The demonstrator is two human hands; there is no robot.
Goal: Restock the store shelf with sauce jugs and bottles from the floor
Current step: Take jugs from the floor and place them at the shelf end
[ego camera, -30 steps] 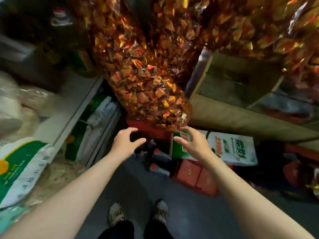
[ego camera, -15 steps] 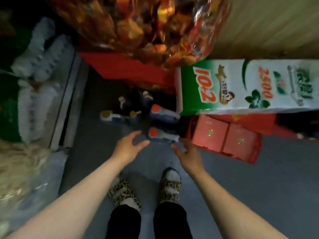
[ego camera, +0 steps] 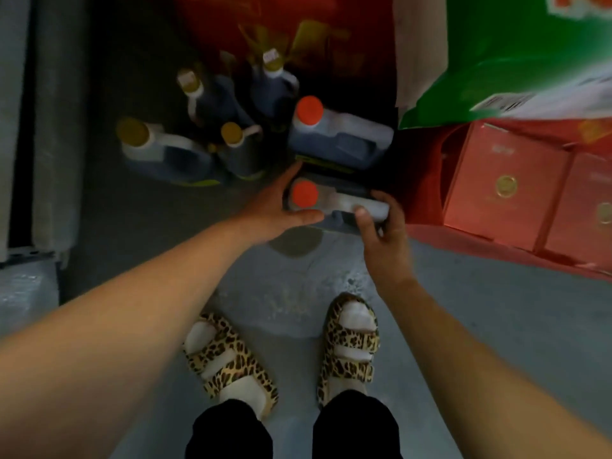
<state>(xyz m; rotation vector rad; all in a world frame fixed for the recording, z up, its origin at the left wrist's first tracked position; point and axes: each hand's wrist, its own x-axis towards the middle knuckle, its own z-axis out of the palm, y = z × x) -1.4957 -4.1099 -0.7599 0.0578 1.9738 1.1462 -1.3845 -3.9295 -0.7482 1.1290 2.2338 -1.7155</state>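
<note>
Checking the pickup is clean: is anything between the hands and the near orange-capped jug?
Nothing visible. The left hand cups the near jug by its cap end; the right hand grips its handle.

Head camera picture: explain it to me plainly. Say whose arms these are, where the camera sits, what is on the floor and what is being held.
There is no machine here. The camera is worn on a person's head and looks down, so the two bare arms and the leopard-print sandals belong to the wearer. On the grey floor stand dark sauce containers: two orange-capped jugs and four with gold caps. The near orange-capped jug is being taken: the left hand wraps round its cap end, and the right hand grips its handle. The far orange-capped jug stands untouched behind it. To the right lie red boxes and a green and white sack.
</note>
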